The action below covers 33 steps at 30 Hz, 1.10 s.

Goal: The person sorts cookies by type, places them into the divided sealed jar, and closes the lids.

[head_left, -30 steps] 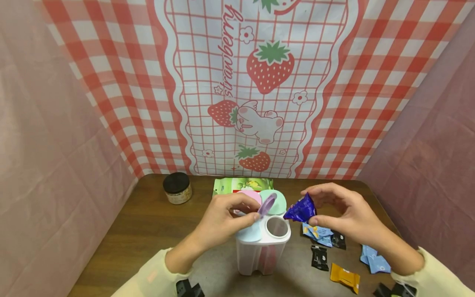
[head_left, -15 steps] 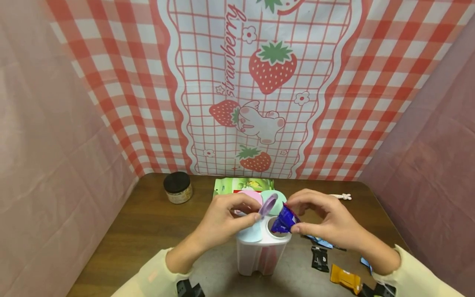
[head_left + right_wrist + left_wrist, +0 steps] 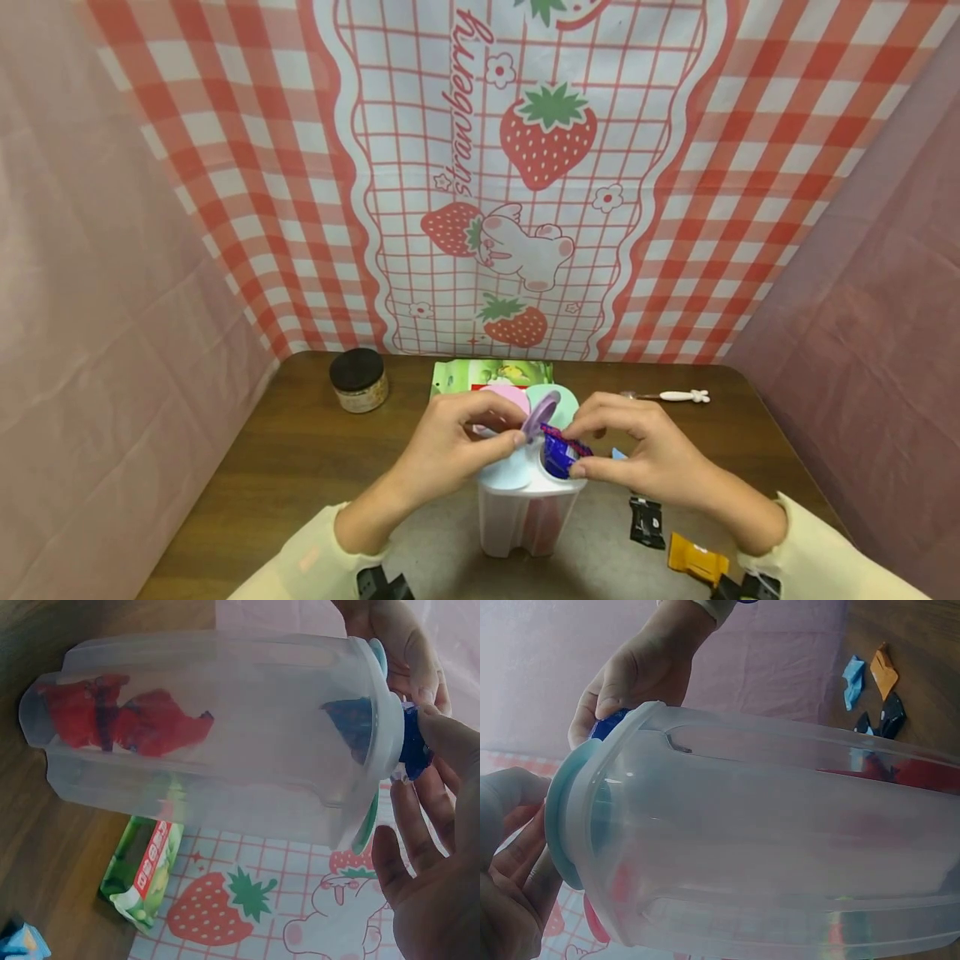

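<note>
The left hand [image 3: 459, 433] pinches a lid [image 3: 543, 412] while the right hand [image 3: 647, 447] grips a packet [image 3: 558, 456] partly inside the container [image 3: 498, 521].

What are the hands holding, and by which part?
The right hand pinches the blue packet by the end sticking out of the tub. The left hand holds the raised purple lid by its edge.

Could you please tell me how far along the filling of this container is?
Done: red packets lie inside the container, and the left hand holds the purple lid raised.
In hand: the right hand holds a dark blue packet partway in through the top.
Probably left: the black packet, orange packet and light blue packet lying outside.
</note>
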Tool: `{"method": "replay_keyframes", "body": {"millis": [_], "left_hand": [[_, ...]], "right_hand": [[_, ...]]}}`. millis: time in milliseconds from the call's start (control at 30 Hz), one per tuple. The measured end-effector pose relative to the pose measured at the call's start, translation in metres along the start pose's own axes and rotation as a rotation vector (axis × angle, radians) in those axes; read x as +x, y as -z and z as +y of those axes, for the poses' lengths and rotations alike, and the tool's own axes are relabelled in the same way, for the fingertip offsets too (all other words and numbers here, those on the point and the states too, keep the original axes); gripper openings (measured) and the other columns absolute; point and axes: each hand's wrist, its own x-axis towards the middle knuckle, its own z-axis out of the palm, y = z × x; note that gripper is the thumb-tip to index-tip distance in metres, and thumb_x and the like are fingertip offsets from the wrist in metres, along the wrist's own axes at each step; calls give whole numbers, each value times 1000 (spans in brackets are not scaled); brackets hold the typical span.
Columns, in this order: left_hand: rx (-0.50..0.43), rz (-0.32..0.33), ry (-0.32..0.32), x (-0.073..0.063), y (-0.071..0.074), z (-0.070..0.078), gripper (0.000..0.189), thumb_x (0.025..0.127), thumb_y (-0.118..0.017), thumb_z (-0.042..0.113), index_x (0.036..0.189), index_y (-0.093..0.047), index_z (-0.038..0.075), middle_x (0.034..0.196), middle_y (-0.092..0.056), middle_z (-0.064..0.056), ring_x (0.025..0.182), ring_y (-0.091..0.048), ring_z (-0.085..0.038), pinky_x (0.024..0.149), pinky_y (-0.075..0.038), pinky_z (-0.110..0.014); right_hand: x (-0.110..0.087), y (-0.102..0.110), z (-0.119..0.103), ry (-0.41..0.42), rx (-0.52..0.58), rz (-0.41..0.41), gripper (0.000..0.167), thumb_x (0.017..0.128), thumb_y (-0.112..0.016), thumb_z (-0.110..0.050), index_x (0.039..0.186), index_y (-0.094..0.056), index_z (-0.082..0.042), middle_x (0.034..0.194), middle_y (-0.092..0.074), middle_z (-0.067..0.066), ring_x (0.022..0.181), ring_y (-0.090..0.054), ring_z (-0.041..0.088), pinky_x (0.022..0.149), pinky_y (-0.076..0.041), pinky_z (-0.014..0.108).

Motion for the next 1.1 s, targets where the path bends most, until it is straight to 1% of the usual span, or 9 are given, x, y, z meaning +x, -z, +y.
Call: {"method": "replay_keyframes", "body": {"millis": [100,267,400,567,667,767,900,967,1100], "left_hand": [[-2,1,2,0,0,0,13,88,-79,7,101,-77,10,95,-78,-4,85,-74,-12,70,-64,-30],[0,4,5,0,0,0,13,88,-79,8,101,-77,10,95,-78,-4,85,-74,-12,69,-64,-30],[2,3,12,-1,0,0,13,88,-79,8,101,-77,10,95,-78,-4,85,-74,-11,69,-64,-30],[-11,0,20,-2,-2,-1,13,88,-79,7,100,-76,11,95,-77,-3,84,-74,-10,68,-64,-30],[-19,-3,23,-2,-2,-1,13,88,-79,7,100,-76,11,95,-77,-3,84,-74,-10,68,-64,-30],[-20,-2,20,-1,-2,-1,13,88,-79,7,101,-77,11,95,-77,-4,85,-74,-11,68,-64,-30],[-23,-4,15,0,-1,-1,13,88,-79,8,101,-77,10,96,-77,-5,85,-74,-12,68,-64,-30],[-22,-6,13,1,-1,-1,12,88,-79,8,101,-77,10,95,-77,-5,84,-74,-12,68,-64,-30],[-18,-7,12,1,0,0,12,88,-79,8,100,-77,9,95,-77,-5,84,-74,-11,67,-64,-30]], "right_hand": [[1,-1,0,17,-26,-6,46,71,-90,4,110,-73,-15,101,-73,0,90,-66,14,79,-53,20],[3,-2,1,65,-60,-26,40,72,-90,0,104,-74,-17,100,-73,-2,92,-66,13,81,-53,18],[2,-1,2,97,-86,-63,32,76,-89,-3,99,-77,-20,101,-71,-3,93,-63,11,80,-53,17],[-3,-4,3,121,-151,-111,22,83,-84,-8,96,-77,-25,103,-66,-7,95,-56,9,82,-47,14],[-5,-7,5,130,-144,-95,20,83,-84,-9,97,-77,-22,103,-66,-6,95,-56,10,82,-46,15],[-4,-7,5,126,-114,-58,24,81,-86,-11,101,-75,-19,102,-67,-4,93,-59,10,81,-48,17],[-1,-5,4,120,-105,-30,27,81,-87,-12,104,-73,-20,101,-65,-2,89,-60,10,78,-49,17],[-1,-3,3,111,-96,-22,30,81,-86,-7,104,-73,-20,100,-65,-1,87,-60,10,75,-49,18],[1,0,2,52,-80,4,38,78,-82,6,106,-73,-19,99,-66,-1,83,-58,8,68,-48,17]]}}
